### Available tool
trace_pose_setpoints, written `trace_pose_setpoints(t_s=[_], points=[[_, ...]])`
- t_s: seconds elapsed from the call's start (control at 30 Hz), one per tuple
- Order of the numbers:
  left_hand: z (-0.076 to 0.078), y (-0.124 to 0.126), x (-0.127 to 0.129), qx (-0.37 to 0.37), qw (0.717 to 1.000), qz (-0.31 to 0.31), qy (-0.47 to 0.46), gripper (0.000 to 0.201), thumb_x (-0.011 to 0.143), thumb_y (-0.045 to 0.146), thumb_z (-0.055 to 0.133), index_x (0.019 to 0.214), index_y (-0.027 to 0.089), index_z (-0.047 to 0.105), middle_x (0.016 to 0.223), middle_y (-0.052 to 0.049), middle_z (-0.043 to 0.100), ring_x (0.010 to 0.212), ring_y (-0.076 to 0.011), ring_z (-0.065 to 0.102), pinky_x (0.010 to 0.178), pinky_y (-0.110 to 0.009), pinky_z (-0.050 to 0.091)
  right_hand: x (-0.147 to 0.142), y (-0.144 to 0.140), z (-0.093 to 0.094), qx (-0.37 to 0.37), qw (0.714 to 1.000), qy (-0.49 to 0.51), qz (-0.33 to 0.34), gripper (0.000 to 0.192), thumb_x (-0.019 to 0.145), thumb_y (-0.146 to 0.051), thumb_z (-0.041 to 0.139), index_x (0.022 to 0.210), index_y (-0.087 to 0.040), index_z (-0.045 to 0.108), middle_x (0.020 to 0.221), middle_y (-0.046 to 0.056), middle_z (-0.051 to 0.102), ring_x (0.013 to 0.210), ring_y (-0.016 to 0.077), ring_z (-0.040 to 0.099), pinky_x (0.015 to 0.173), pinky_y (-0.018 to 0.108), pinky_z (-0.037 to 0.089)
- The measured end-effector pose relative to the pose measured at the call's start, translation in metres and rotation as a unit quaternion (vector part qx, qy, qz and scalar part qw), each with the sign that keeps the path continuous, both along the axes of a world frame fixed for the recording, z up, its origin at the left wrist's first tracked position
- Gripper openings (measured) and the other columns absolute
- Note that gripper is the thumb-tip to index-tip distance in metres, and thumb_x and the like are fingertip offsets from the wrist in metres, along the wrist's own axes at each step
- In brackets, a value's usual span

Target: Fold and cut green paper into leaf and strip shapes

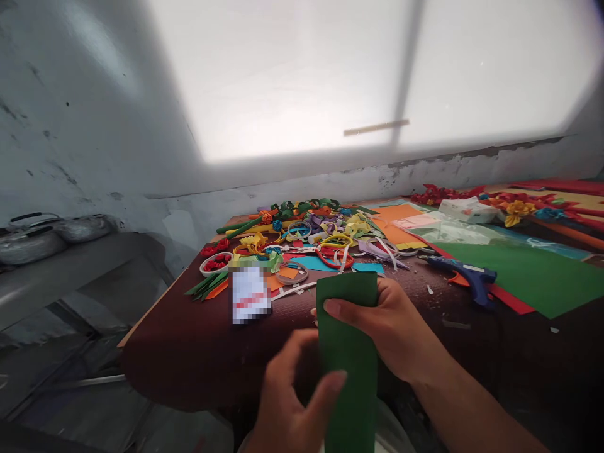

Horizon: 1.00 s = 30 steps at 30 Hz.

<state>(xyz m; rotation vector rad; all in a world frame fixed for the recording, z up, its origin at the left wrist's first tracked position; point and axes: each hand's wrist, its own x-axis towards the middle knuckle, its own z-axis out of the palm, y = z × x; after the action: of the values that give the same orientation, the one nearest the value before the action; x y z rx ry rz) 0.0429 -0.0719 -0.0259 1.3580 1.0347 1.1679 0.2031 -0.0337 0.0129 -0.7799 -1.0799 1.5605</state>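
Observation:
I hold a strip of dark green paper [349, 358] upright over the near edge of a dark brown table [189, 352]. My left hand [287, 402] pinches its lower part, thumb lying across the front. My right hand [391, 327] grips the upper part from the right, thumb across the face. Behind the strip lies a heap of coloured paper scraps, rolled strips and rings [306, 242].
A blue glue gun [467, 274] lies to the right, beside a large green sheet [528, 270] over a red one. Paper flowers [514, 207] and a white box [467, 209] sit far right. A blurred white card [250, 294] lies left of the strip. Metal pots [51, 233] stand on a grey shelf.

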Motion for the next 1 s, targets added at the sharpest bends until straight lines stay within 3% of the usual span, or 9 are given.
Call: trace_pose_setpoints(t_s=[0.03, 0.1, 0.27, 0.47, 0.67, 0.83, 1.0], points=[[0.009, 0.004, -0.003, 0.036, 0.998, 0.044, -0.018, 0.046, 0.078, 0.055, 0.077, 0.106, 0.019, 0.073, 0.095, -0.010, 0.076, 0.087, -0.0250, 0.070, 0.076, -0.029, 0.056, -0.001, -0.001, 0.001, 0.011, 1.000, -0.008, 0.007, 0.023, 0.071, -0.034, 0.089, 0.084, -0.017, 0.081, 0.079, 0.004, 0.076, 0.064, 0.0145, 0.068, 0.059, 0.022, 0.056], [0.026, 0.011, -0.008, 0.069, 0.996, 0.037, -0.031, 0.039, 0.076, 0.046, 0.081, 0.106, 0.021, 0.076, 0.096, -0.008, 0.077, 0.088, -0.0256, 0.073, 0.079, -0.031, 0.058, -0.003, -0.004, 0.001, 0.033, 0.999, -0.025, 0.021, 0.022, 0.074, -0.035, 0.087, 0.088, -0.019, 0.082, 0.081, 0.003, 0.077, 0.067, 0.0147, 0.069, 0.061, 0.022, 0.056], [0.051, 0.023, -0.010, 0.008, 0.997, 0.032, -0.069, 0.025, 0.076, 0.041, 0.082, 0.083, 0.017, 0.081, 0.073, -0.006, 0.076, 0.069, -0.0219, 0.070, 0.061, -0.030, 0.057, -0.003, -0.013, -0.001, 0.025, 0.998, -0.049, 0.002, 0.028, 0.074, -0.033, 0.088, 0.099, -0.023, 0.083, 0.080, 0.003, 0.078, 0.068, 0.0191, 0.071, 0.058, 0.025, 0.057], [0.057, 0.017, -0.014, -0.054, 0.988, 0.002, -0.145, 0.023, 0.077, 0.036, 0.083, 0.086, 0.015, 0.081, 0.075, -0.008, 0.077, 0.069, -0.0223, 0.072, 0.063, -0.031, 0.059, 0.009, -0.020, -0.002, 0.023, 0.998, -0.036, -0.049, 0.032, 0.071, -0.029, 0.090, 0.102, -0.026, 0.083, 0.089, 0.005, 0.081, 0.071, 0.0225, 0.076, 0.067, 0.030, 0.064], [0.061, 0.014, -0.014, -0.071, 0.985, -0.007, -0.159, 0.021, 0.079, 0.032, 0.083, 0.087, 0.014, 0.081, 0.077, -0.008, 0.078, 0.069, -0.0201, 0.073, 0.062, -0.027, 0.059, 0.015, -0.015, -0.002, 0.025, 0.999, -0.027, 0.000, 0.030, 0.074, -0.023, 0.088, 0.104, -0.028, 0.082, 0.090, 0.003, 0.082, 0.072, 0.0199, 0.076, 0.069, 0.027, 0.065], [0.055, 0.014, -0.013, -0.061, 0.986, 0.003, -0.157, 0.020, 0.081, 0.032, 0.082, 0.089, 0.014, 0.080, 0.079, -0.008, 0.078, 0.071, -0.0195, 0.073, 0.065, -0.028, 0.060, 0.016, -0.015, -0.005, 0.026, 0.999, -0.016, 0.009, 0.029, 0.077, -0.023, 0.086, 0.106, -0.027, 0.082, 0.093, 0.003, 0.082, 0.076, 0.0188, 0.076, 0.073, 0.026, 0.064], [0.052, 0.020, -0.017, -0.002, 0.992, 0.036, -0.117, 0.021, 0.084, 0.035, 0.078, 0.089, 0.014, 0.079, 0.078, -0.006, 0.076, 0.075, -0.0183, 0.071, 0.067, -0.025, 0.056, 0.015, -0.008, -0.012, 0.038, 0.996, -0.033, -0.069, 0.010, 0.075, -0.029, 0.088, 0.082, -0.024, 0.082, 0.080, 0.001, 0.080, 0.072, 0.0145, 0.073, 0.064, 0.017, 0.058]])
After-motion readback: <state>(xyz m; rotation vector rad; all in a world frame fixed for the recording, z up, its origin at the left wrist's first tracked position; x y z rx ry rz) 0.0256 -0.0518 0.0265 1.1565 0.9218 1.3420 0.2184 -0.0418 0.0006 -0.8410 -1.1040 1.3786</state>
